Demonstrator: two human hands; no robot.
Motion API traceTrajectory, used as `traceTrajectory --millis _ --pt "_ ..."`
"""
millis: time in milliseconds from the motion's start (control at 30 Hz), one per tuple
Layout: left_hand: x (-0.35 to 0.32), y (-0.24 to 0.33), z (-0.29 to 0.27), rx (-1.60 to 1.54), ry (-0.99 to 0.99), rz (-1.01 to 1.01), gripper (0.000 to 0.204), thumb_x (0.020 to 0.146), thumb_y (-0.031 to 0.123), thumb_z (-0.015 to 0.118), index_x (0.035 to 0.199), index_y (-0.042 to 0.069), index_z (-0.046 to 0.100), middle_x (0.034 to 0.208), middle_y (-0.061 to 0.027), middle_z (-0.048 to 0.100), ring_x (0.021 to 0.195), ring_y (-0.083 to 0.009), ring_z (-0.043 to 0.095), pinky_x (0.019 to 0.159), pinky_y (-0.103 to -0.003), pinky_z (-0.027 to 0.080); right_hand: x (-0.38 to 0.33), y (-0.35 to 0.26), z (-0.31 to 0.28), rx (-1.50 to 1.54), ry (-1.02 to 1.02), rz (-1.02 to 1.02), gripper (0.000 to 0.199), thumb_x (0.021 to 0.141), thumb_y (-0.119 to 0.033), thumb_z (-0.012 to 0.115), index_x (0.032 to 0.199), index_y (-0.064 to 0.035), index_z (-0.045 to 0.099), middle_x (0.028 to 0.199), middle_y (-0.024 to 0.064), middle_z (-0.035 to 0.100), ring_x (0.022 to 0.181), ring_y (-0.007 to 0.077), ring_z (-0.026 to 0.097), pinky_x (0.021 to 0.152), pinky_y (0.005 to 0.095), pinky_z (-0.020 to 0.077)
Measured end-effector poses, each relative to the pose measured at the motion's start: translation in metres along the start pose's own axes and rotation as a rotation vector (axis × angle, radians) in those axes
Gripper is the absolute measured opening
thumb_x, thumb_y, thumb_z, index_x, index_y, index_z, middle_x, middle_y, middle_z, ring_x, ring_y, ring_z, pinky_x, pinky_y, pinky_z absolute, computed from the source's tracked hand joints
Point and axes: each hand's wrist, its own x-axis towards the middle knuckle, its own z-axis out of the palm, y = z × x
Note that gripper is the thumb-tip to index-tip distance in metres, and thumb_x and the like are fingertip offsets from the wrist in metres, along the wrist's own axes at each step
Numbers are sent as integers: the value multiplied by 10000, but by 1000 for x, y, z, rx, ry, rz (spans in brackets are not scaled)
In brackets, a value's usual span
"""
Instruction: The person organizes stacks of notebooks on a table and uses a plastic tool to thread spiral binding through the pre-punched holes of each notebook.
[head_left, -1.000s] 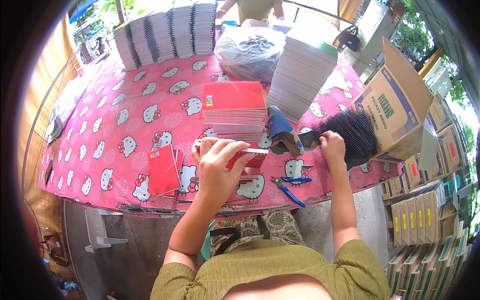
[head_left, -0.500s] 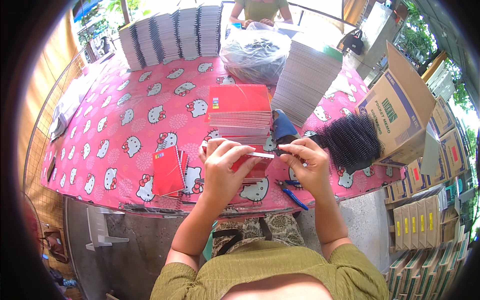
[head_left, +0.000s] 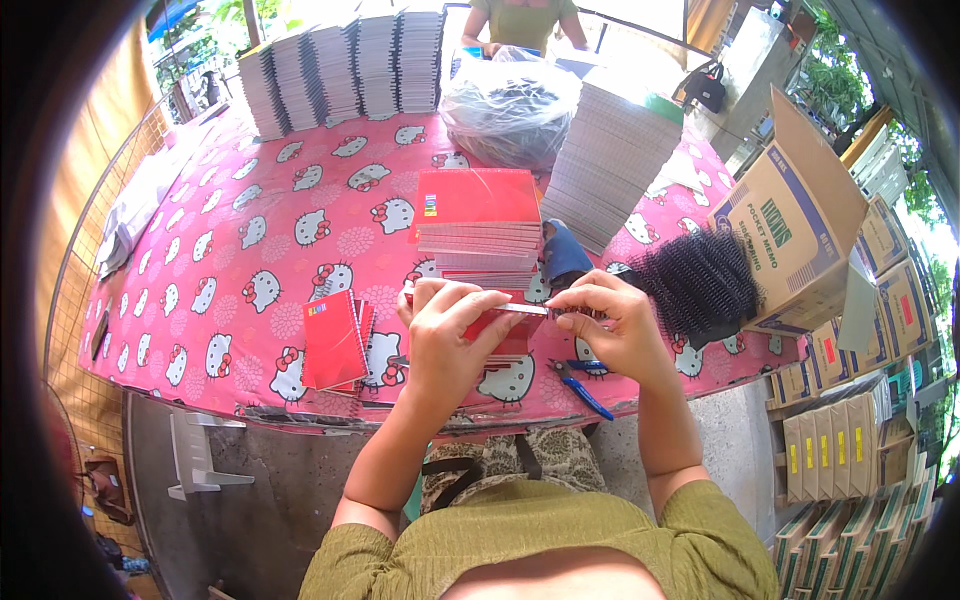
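Brought right hand [head_left: 622,322] from black coils [head_left: 700,285] to end of red notebook [head_left: 526,310], just beside left hand [head_left: 448,325]. Pinching dark piece [head_left: 590,313], likely coil, between near-closed fingers [head_left: 580,297]. Clamping notebook firmly in left. Now working two-handed.

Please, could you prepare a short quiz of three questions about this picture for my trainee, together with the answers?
1. Choose one: what does the left hand hold?
A) a cup
B) a red-covered pad
C) a pen
2. True or false: the blue-handled cutters lie inside the clear plastic bag.
3. Fill in one word: the heap of black coils lies between the right hand and the open ____ box.

Key:
1. B
2. False; the blue-handled cutters lie on the pink tablecloth.
3. cardboard
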Motion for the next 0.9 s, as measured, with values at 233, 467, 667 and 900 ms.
traceTrajectory --millis 233,467,667,900 --pt "-1 2 0 3 1 -12 239 672 190 842 885 118 762 823 0 684 838 -178 550 773 -326 434 7 -1 -1 162 -124 259 94 871 -50 685 936 17 672 800 46 589 708 119 547 633 252 455" --pt "-4 0 4 -40 -9 -57 209 715 275 803 897 188 751 834 50 654 863 -160 542 867 -371 311 1 -2 15 -182 44 -91 153 842 -100 712 928 -11 624 822 107 595 691 226 589 624 320 476" --pt "-1 3 2 -20 2 -16 248 668 173 839 898 125 759 836 9 682 848 -171 544 783 -318 432 4 -5 19 -223 36 -79 199 825 -117 721 975 -14 638 862 105 615 725 247 615 634 341 488" --pt "-2 2 2 -26 21 -9 242 661 167 840 886 129 760 832 8 680 847 -172 548 782 -315 430 4 -13 26 -221 86 -23 121 834 -87 704 921 -17 659 841 104 619 753 253 625 661 342 498"
